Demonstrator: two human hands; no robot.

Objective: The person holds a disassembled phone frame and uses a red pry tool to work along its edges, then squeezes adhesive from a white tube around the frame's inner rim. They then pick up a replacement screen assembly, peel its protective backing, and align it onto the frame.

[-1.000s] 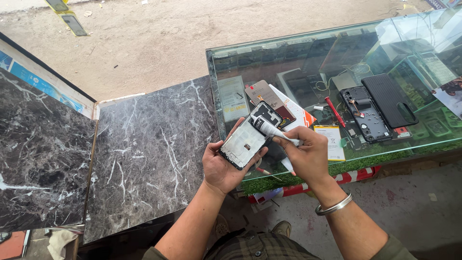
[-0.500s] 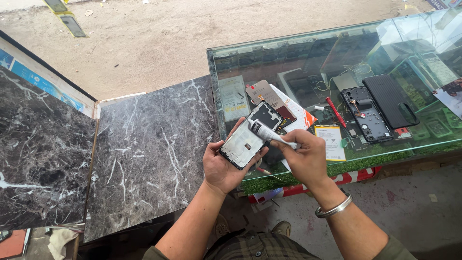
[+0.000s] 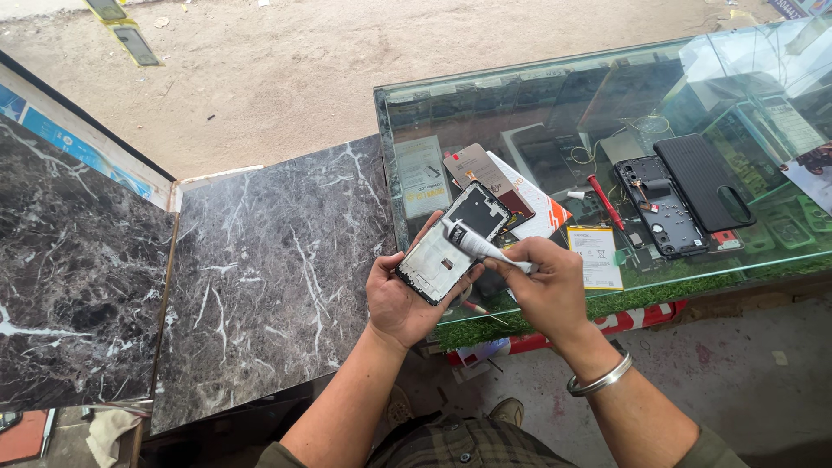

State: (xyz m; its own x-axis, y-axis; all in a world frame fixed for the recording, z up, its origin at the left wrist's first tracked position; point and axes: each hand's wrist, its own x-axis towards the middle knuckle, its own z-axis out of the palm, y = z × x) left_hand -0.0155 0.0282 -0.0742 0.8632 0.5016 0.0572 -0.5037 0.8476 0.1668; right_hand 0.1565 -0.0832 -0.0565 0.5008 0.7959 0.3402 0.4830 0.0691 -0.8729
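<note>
Glass display counter (image 3: 520, 104) on the right, green mat under the glass, dark marble slab (image 3: 269, 286) butted against its left edge, another marble slab (image 3: 78, 277) further left. Sandy ground beyond the far edges, concrete floor near the bottom.

Scattered on the glass: opened phone body (image 3: 660, 206) with a black back cover (image 3: 704, 180) just beside it toward the right edge, red screwdriver (image 3: 604, 201) left of those, flat battery (image 3: 596, 256) near the front edge, a few packets and cards (image 3: 485, 178) near the left edge.

Left hand (image 3: 400, 299) palm up over the front left corner of the glass, fingers curled round the edges of a phone frame (image 3: 452, 244), tilted, white inner side facing up. Frame held in the air, not resting on the counter.

Right hand (image 3: 544, 288) coming in from the right, thumb and fingers pinched tight on a white glue tube (image 3: 478, 245), nozzle end touching the frame's upper part. Metal bangle (image 3: 598, 380) on that wrist. Both forearms bare, checked cloth at the bottom edge.
</note>
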